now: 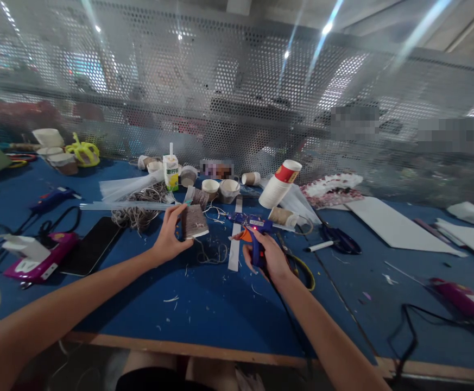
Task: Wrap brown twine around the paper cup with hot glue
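My left hand [169,239] grips a paper cup wrapped in grey-brown yarn [195,221], tipped on its side, thumb at the rim and fingers on the base. A loose strand of yarn [214,255] trails from it onto the table. In my right hand [268,252] is a blue glue gun [257,231] with an orange trigger and a small red light. Its nozzle points left, toward the cup, with a gap between them. Beneath the gun lies a white paper strip [234,252].
Behind the hands stand several paper cups [229,190], a cup stack [279,184], a juice carton [171,171] and tangled yarn [141,206]. A phone [94,247] and purple power strip [43,258] lie left; scissors [342,239] and white board [399,225] right.
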The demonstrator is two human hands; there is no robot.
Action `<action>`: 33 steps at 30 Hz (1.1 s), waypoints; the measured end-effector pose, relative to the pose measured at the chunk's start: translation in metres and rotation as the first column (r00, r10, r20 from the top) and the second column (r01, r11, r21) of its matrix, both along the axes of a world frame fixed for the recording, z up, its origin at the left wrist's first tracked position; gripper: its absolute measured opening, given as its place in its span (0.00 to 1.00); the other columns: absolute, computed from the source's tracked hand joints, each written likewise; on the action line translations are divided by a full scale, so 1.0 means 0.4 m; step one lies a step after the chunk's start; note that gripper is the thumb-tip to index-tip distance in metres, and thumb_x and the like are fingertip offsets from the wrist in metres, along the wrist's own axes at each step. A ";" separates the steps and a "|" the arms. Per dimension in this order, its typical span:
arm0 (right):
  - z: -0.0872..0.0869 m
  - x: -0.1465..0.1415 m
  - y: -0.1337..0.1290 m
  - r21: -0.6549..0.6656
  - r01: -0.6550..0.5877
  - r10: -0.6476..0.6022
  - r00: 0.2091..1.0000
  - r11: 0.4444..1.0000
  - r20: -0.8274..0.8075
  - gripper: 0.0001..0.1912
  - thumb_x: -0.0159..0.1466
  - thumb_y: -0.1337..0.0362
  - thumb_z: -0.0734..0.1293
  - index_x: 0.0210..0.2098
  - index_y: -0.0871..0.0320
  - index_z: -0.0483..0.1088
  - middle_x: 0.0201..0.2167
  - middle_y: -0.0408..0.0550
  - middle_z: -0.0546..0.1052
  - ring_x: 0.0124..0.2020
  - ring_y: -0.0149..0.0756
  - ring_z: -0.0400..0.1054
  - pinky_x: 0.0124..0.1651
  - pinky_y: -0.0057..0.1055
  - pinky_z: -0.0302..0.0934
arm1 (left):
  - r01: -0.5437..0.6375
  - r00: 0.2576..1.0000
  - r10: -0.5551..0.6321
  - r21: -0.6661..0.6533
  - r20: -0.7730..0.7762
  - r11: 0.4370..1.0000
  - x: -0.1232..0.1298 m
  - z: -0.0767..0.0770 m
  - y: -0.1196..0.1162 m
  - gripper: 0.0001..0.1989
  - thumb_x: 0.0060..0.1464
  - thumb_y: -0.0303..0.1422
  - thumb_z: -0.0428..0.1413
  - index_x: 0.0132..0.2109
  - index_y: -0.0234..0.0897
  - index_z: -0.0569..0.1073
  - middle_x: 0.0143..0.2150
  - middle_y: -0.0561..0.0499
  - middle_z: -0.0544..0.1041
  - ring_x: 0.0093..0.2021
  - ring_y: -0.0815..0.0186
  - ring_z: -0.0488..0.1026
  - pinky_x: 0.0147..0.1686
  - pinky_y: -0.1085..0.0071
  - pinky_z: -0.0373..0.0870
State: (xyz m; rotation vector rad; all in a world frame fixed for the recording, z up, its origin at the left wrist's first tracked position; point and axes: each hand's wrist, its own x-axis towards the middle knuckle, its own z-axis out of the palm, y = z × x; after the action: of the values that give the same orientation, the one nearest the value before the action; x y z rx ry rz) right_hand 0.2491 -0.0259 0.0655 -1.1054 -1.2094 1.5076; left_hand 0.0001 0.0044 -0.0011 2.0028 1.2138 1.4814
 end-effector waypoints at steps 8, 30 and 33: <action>-0.016 0.000 -0.018 0.160 -0.011 -0.013 0.989 0.987 0.150 0.21 0.51 0.47 0.71 0.28 0.60 0.71 0.11 0.38 0.67 0.08 0.26 0.56 0.11 0.25 0.57 | 0.023 0.999 -0.023 -0.012 0.028 1.000 0.001 -0.001 0.003 0.37 0.45 0.28 0.58 0.62 0.43 0.55 0.59 0.43 0.57 0.61 0.53 0.60 0.57 0.55 0.67; -0.075 -0.019 -0.023 0.560 -0.269 -0.124 0.816 0.783 0.565 0.10 0.58 0.58 0.66 0.23 0.53 0.71 0.21 0.45 0.77 0.25 0.41 0.73 0.36 0.40 0.69 | 0.014 0.998 -0.011 0.055 -0.056 0.998 0.001 0.003 0.001 0.38 0.42 0.28 0.62 0.61 0.42 0.58 0.57 0.43 0.61 0.60 0.52 0.62 0.58 0.52 0.66; -0.075 -0.017 -0.021 0.553 -0.284 -0.145 0.781 0.783 0.607 0.11 0.58 0.58 0.65 0.21 0.54 0.69 0.20 0.46 0.76 0.25 0.42 0.72 0.37 0.41 0.68 | 0.006 0.999 -0.004 0.058 -0.051 0.998 0.002 0.002 0.001 0.38 0.43 0.29 0.62 0.61 0.41 0.58 0.56 0.42 0.61 0.60 0.52 0.62 0.59 0.52 0.65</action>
State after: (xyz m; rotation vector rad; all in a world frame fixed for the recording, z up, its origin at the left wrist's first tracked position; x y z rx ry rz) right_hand 0.2422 -0.0343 0.0354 -1.1134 -2.0505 0.6457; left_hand 0.0007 0.0049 -0.0003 2.0922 1.1981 1.4877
